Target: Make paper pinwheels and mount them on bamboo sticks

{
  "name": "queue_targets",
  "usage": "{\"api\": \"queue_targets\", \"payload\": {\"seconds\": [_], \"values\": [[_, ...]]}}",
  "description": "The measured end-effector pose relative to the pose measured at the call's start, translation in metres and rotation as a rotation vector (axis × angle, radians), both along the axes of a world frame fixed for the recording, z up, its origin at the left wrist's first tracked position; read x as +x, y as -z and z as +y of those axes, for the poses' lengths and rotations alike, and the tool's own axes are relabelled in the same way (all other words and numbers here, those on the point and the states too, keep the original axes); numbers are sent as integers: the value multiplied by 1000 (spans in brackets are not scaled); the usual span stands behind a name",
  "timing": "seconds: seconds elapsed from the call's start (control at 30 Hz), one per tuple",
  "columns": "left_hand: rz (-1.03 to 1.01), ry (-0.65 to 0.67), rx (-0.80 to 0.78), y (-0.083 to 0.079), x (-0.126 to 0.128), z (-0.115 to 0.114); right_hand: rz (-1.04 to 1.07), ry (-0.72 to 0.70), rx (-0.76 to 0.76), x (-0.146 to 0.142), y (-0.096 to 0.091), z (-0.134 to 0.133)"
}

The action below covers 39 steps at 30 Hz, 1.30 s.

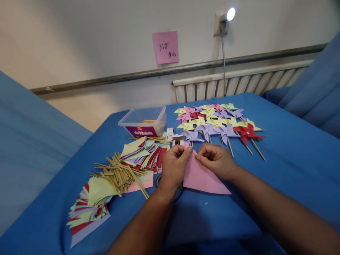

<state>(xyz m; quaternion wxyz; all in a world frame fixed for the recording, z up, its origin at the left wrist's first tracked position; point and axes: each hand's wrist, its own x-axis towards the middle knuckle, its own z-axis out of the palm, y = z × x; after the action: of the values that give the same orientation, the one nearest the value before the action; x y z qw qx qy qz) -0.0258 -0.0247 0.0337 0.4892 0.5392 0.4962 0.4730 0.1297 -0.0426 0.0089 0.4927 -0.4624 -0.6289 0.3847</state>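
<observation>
A pink sheet of paper (203, 177), folded into a triangle, is held up over the front of the table. My left hand (174, 164) pinches it near its top corner, thumb in front. Along the slanting right edge, my right hand (216, 159) grips the same paper between thumb and bent fingers. Partly hidden behind my left wrist lie the dark loop handles of what looks like scissors (179, 193). Just beyond the hands stands a small open box (177, 139) with dark bits inside.
Several finished paper pinwheels (225, 132) on sticks lie at the back right. On the left are bundled wooden sticks (122, 173), fanned coloured papers (90, 209) and more stacked papers (143, 154). A clear plastic bin (145, 122) stands behind them on the blue tablecloth (292, 159).
</observation>
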Motion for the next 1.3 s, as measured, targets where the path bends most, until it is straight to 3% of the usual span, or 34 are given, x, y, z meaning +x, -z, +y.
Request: {"api": "queue_targets", "payload": {"seconds": [0.33, 0.5, 0.8, 1.3], "values": [[-173, 30, -124, -6, 0, -2, 238, -128, -132, 1, 4, 5], [-224, 48, -136, -7, 1, -5, 220, -142, -95, 1, 7, 3], [-40, -26, -9, -6, -3, -3, 153, -155, -59, 0, 8, 2], [-133, -24, -96, -10, 0, -5, 163, -147, -56, -1, 10, 2]]}}
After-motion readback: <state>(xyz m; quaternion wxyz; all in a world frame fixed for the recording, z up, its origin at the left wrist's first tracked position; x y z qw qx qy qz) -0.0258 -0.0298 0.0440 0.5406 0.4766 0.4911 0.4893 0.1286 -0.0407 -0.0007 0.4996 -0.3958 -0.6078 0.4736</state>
